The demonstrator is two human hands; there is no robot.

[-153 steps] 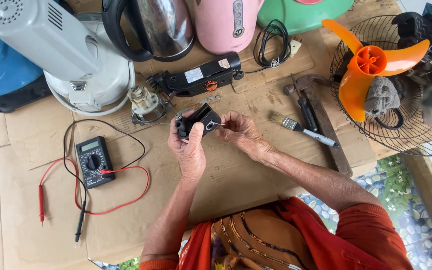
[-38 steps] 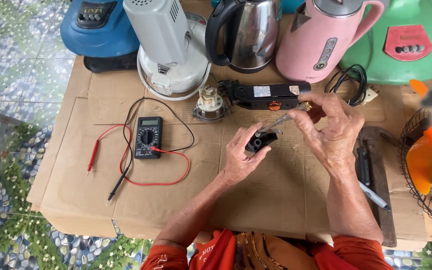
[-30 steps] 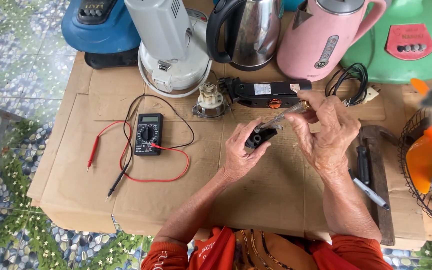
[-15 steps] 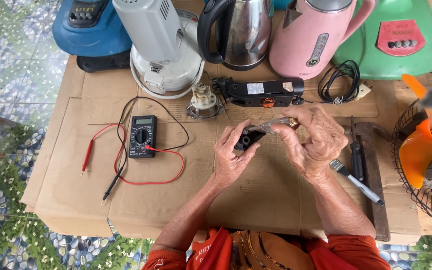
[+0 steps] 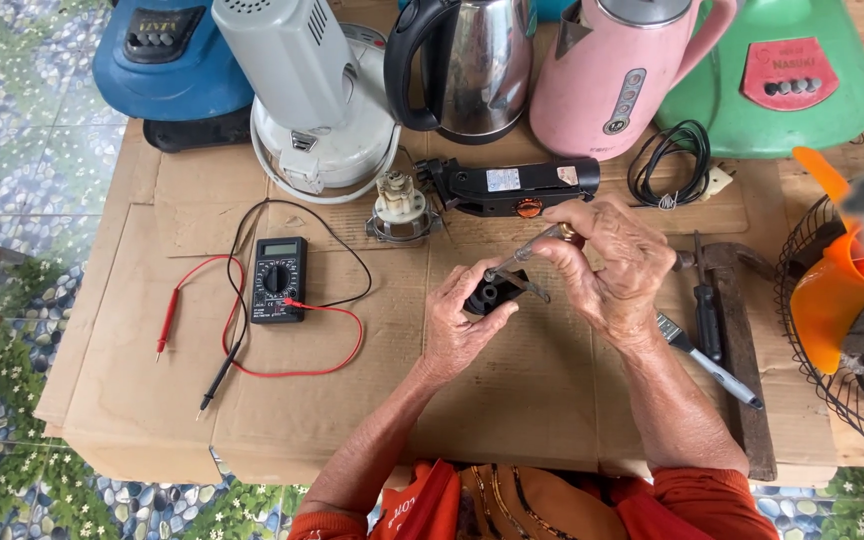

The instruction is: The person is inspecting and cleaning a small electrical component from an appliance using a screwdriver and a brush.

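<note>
Flattened cardboard [image 5: 512,400] covers the worktable, which stands over a patterned tile floor. Just right of the frame's middle, the left hand [image 5: 457,325] clamps a small black part [image 5: 492,293] between thumb and fingers, holding it above the cardboard. The right hand [image 5: 612,265] is closed around the handle of a screwdriver [image 5: 522,255], and the shaft slants down to the left so that its tip meets the top of the black part. The two hands sit close together, nearly touching.

As far as can be judged, the work is mid-way: the part is already off whatever it belongs to and is being probed or unscrewed, but nothing has visibly come free from it yet.

Behind the hands lie a long black handle piece [image 5: 512,187] and a small motor [image 5: 399,205]. At centre left a multimeter [image 5: 278,279] rests with its red and black leads spread out, not in use. Along the top of the frame stand a steel kettle [image 5: 472,65], a pink kettle [image 5: 622,75], and a white appliance base [image 5: 317,110]. An orange fan [image 5: 842,300] sits at the right edge.
</note>
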